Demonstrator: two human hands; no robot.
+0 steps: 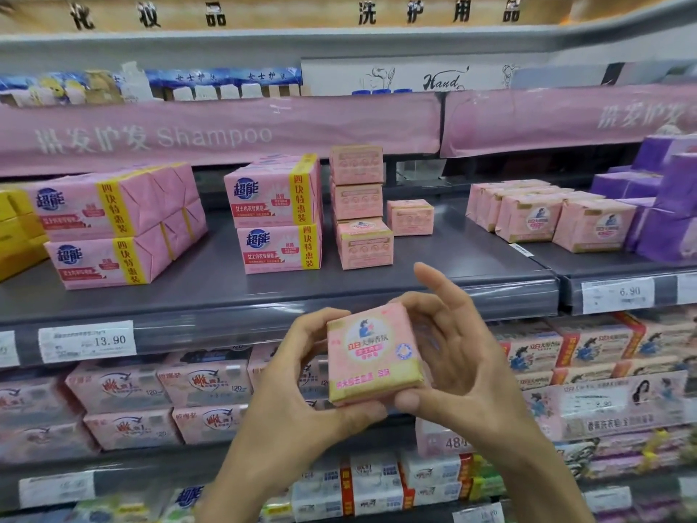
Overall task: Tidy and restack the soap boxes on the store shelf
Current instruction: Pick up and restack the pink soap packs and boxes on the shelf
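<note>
Shelf: grey shelf carries the three-box stack, which is the reference for all places below. The stack is small pink soap boxes, three high, with the bottom one set forward of the two above.
Banner: pink banner printed "Shampoo", above and behind the stack.
Left packs: two pink four-bar packs with yellow bands, one on the other, well left of the stack and turned at an angle.
Centre packs: two centre packs of the same kind, one on the other, just left of the stack.
Purple packs: purple packs piled far right of the stack.
Box row: box row of pink soap boxes, right of the stack and well apart from it.
Left hand: left hand, below and in front of the stack, grasps the left side of the held soap box. The thumb is at its lower edge and the fingers curl at its upper left.
Right hand: right hand grasps the same box from the right, thumb at the lower right corner. The index finger is straight and points up.
Held soap box: pink with a yellow border, printed face to camera, slightly tilted. It is off the shelf, in front of and below the stack.
Single box: single box, small and pink, just right of the stack, not touching it.
Price tag: white price tag reading "13.90" on the shelf's front rail, lower left of the stack.
</note>
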